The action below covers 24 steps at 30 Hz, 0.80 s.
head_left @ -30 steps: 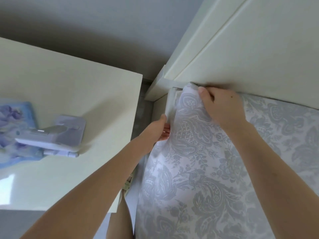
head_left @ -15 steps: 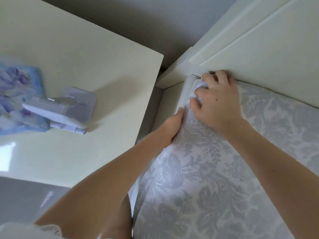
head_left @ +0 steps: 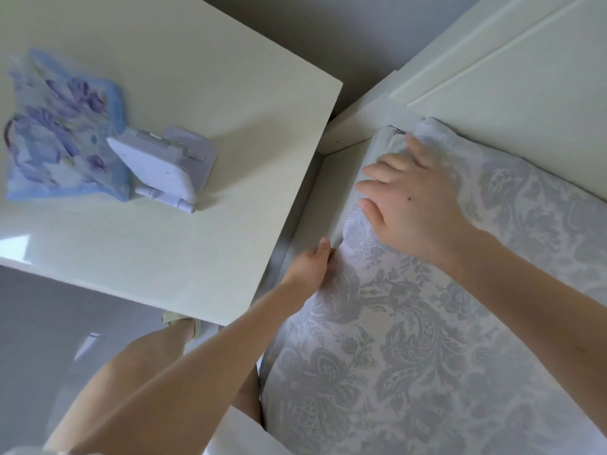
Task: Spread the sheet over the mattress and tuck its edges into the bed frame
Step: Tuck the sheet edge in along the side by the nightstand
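Sheet [head_left: 410, 339] mostly covers the mattress; the corner by the headboard [head_left: 525, 87] isn't tucked yet. Right hand [head_left: 407, 198] presses flat, fingers spread; left hand [head_left: 312, 267] pinches the side edge below.

Home bedroom: bed frame [head_left: 492, 77], bedside table [head_left: 203, 93].

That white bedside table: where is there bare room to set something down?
The white table is bare along its edge nearest the bed and across its near strip. Its far left is crowded: a floral cloth and a folding stand sit touching there.
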{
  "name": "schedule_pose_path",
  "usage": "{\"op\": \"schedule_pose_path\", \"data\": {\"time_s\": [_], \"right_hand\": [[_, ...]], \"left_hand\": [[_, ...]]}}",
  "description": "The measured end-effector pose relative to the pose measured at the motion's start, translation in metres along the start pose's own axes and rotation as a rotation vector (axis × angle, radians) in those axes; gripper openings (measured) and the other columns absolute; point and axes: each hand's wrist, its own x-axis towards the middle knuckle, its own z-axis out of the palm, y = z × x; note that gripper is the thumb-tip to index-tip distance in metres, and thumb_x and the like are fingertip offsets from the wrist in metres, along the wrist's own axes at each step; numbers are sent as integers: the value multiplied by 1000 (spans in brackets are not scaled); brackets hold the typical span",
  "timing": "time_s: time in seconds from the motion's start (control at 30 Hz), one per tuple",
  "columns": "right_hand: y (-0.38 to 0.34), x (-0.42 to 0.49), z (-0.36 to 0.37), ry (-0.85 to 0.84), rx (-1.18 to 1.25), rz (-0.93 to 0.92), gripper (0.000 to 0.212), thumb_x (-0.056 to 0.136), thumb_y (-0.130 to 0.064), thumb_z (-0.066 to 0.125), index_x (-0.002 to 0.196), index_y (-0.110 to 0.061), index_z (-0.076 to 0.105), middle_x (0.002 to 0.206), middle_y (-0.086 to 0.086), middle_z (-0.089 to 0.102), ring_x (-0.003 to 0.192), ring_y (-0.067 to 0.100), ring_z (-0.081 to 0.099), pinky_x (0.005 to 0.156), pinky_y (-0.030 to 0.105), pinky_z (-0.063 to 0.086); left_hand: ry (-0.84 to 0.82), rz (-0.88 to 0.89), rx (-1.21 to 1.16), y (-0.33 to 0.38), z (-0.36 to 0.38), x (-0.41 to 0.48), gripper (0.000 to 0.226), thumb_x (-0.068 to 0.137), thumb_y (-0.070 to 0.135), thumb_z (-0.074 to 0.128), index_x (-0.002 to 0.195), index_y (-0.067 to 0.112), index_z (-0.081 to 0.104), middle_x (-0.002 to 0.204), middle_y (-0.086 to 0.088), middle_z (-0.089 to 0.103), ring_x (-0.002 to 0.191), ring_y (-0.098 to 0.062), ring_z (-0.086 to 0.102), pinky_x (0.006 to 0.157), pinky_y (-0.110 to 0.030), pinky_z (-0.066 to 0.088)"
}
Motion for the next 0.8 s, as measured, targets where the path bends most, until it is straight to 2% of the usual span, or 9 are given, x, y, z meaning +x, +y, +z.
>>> {"op": "schedule_pose_path", "data": {"time_s": [0.1,0.2,0.33,0.43,0.5,0.57,0.67,0.73,0.8], "right_hand": [[-13,4,5,-377,-53,-144,49,96,-42,23,101,-24,68,102,-5,68,105,18,57,117,42,5],[-23,16,13,-591,-156,-184,66,96,-50,9,100,-20,68,102,0,68,103,20,58,113,47,11],[-38,34,27,-756,-142,-106,65,98,-51,11,120,-14,61,133,6,53,120,21,49,108,46,19],[-49,39,34,-829,-188,-93,62,99,-50,13,129,-15,55,142,5,44,127,21,41,106,45,20],[-55,42,36,-865,-264,-82,63,98,-52,13,131,-14,52,142,7,44,128,23,38,106,46,20],[-62,44,36,-897,-345,-69,65,98,-52,11,133,-14,50,141,9,44,128,25,37,109,50,18],[-73,33,37,-875,-408,-58,66,98,-52,8,131,-18,53,141,8,45,130,27,36,111,59,5],[-76,18,37,-727,-348,-29,65,99,-50,9,123,-17,60,133,7,53,125,28,41,113,58,2],[-78,5,35,-592,-224,21,63,99,-47,12,114,-18,67,120,4,61,118,26,47,116,52,3]], "left_hand": [[-125,-101,-157,8,11,9,55,97,50,28,87,12,66,88,-5,65,83,-20,62,84,-29,51],[-196,-127,-166,12,18,9,49,95,54,31,82,16,59,73,1,56,65,-14,52,69,-22,45],[-307,-160,-260,7,10,5,53,93,59,31,86,19,64,94,-2,63,85,-19,55,89,-32,46],[-143,-37,-261,0,5,-14,53,97,50,29,98,14,68,88,-4,64,81,-21,59,82,-30,47],[44,73,-334,-19,-4,-29,37,96,35,38,86,20,70,90,-3,68,92,-24,63,86,-32,50],[121,120,-272,-45,-17,-40,31,93,30,41,77,26,67,91,4,67,98,-22,61,82,-26,48],[-16,56,8,-76,-24,-43,35,96,40,33,91,28,65,104,5,63,98,-16,56,71,-21,41],[-104,-18,82,-84,-23,-42,44,96,48,29,109,23,62,113,0,62,99,-19,55,75,-26,42],[-133,-42,101,-90,-23,-44,49,95,53,27,122,24,56,111,2,59,94,-17,53,64,-20,39]]}}
